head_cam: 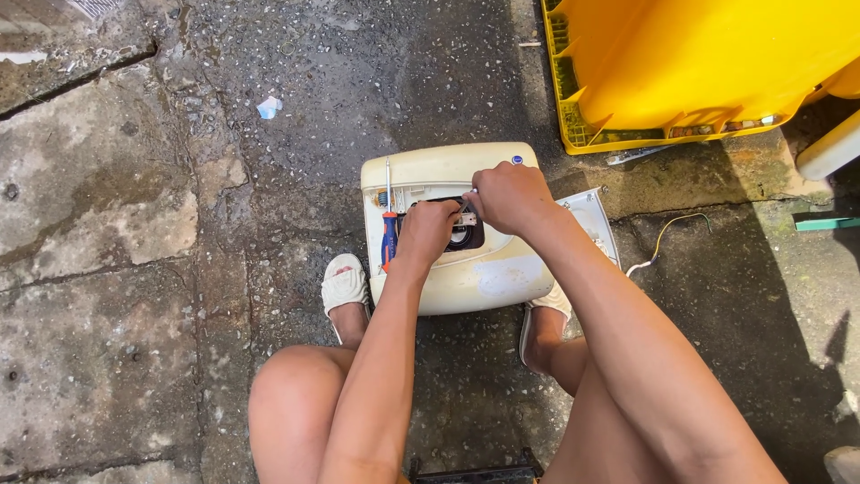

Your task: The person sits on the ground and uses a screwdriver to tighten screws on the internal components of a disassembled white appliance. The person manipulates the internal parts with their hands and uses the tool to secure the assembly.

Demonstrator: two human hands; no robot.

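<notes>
Head view. Nearest the camera are the person's bare knees and forearms, running up from the bottom edge toward the middle of the frame. A dark, ridged object (475, 472) pokes in at the 6 o'clock edge between the legs; what it is cannot be told.

Both arms meet over a cream-coloured appliance housing (475, 273) that lies on the wet concrete ground (134, 224), between two feet in pale sandals (345, 289). The left hand (428, 231) rests on the housing with its fingers curled down at the edge of a dark opening (466, 235); whether they pinch anything there is hidden. The right hand (509, 195) sits at about 1 o'clock from the left, just beside it, fingers closed around a slim tool or part whose blue tip (517, 160) shows above the knuckles. The small metal piece between the two hands lies just at 9 o'clock of the right fingers, so the right hand is the nearer one to it.

A screwdriver with a blue and red handle (388, 235) lies on the housing at 9 o'clock of the left hand, long axis running 12 to 6.

A grey panel (596, 224) leans at the housing's 3 o'clock side, with a loose wire (667, 235) beyond it. A yellow plastic crate (699, 67) fills the 1 o'clock corner.
</notes>
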